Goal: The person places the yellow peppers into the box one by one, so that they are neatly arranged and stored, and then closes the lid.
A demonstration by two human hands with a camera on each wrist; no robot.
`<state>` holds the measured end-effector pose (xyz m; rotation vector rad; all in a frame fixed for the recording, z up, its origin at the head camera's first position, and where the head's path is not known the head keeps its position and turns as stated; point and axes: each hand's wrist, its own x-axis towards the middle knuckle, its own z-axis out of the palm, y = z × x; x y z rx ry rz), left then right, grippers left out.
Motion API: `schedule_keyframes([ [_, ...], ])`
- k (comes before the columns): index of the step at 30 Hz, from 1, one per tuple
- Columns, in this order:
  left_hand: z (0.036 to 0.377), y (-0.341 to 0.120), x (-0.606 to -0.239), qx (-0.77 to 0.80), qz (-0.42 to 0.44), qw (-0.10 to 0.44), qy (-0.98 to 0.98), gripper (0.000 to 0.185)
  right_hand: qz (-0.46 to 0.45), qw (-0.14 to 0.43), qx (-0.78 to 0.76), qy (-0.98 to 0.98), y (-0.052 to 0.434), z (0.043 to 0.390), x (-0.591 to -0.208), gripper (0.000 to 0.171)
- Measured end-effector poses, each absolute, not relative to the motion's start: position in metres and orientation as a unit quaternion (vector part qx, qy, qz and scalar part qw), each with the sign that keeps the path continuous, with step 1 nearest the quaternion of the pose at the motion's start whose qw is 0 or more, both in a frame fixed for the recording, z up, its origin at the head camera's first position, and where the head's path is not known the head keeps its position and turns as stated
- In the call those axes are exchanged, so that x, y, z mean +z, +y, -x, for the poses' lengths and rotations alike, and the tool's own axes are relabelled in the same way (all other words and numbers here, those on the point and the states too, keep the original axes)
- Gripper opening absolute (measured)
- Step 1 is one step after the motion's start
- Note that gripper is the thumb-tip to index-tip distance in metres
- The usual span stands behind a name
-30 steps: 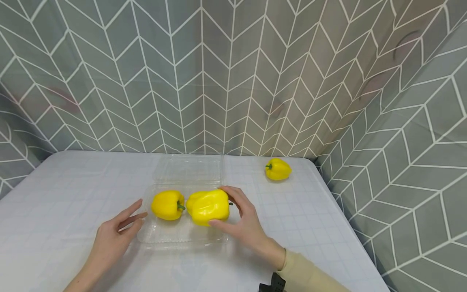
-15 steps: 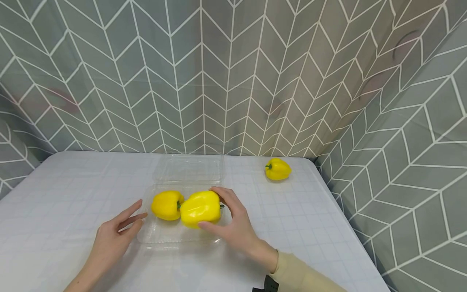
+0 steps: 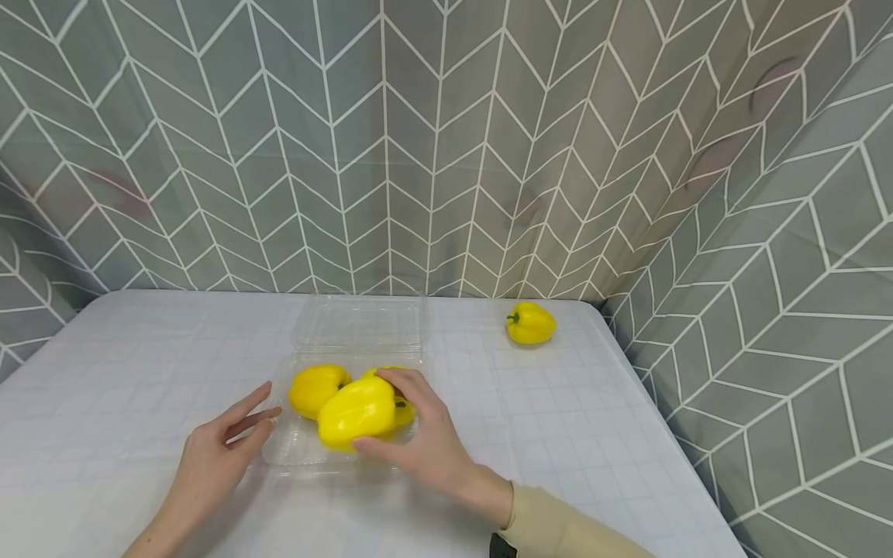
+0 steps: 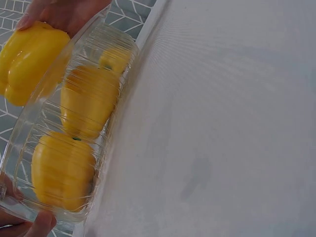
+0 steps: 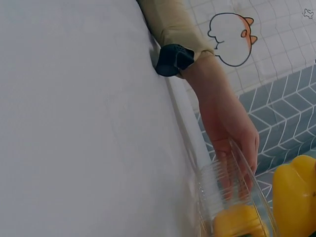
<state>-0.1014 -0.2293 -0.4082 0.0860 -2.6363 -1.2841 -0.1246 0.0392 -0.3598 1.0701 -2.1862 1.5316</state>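
A clear plastic clamshell box (image 3: 279,457) lies on the table with its lid laid back. Inside it, a yellow bell pepper (image 3: 312,391) sits at the left and another bell pepper (image 3: 405,415) to its right, mostly covered in the head view. My right hand (image 3: 425,446) grips a third yellow bell pepper (image 3: 357,415) above the box, thumb in front and fingers behind; it also shows in the left wrist view as a large pepper (image 4: 29,61). Along the left wall, my left hand (image 3: 219,457) touches the box with extended fingers, also seen as a hand (image 5: 229,123) in the right wrist view.
Another yellow bell pepper (image 3: 531,323) lies at the back right of the white-covered table (image 3: 593,434). The transparent lid (image 3: 363,322) extends toward the back edge. Patterned grey curtains (image 3: 412,155) stand behind and to the right.
My right hand has carried its pepper leftward and slightly toward the front, uncovering part of the pepper behind it. The left hand stays at the box's left wall.
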Motion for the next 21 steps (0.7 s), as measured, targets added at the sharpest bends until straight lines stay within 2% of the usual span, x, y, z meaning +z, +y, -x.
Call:
schedule_keyframes([
  [5,0.101,-0.23,-0.41,-0.43,-0.027,0.108,-0.896,0.05,-0.369,0.129,0.519,-0.76,0.032,0.132,-0.38,0.068],
  [7,0.101,-0.23,-0.41,-0.428,-0.029,0.106,-0.897,0.05,-0.361,0.109,0.522,-0.765,0.03,0.133,-0.384,0.068],
  [12,0.102,-0.23,-0.409,-0.429,-0.026,0.108,-0.897,0.05,-0.345,0.071,0.528,-0.773,0.023,0.13,-0.385,0.068],
  [21,0.102,-0.231,-0.406,-0.439,-0.022,0.11,-0.891,0.049,-0.337,0.065,0.511,-0.788,0.011,0.128,-0.384,0.071],
])
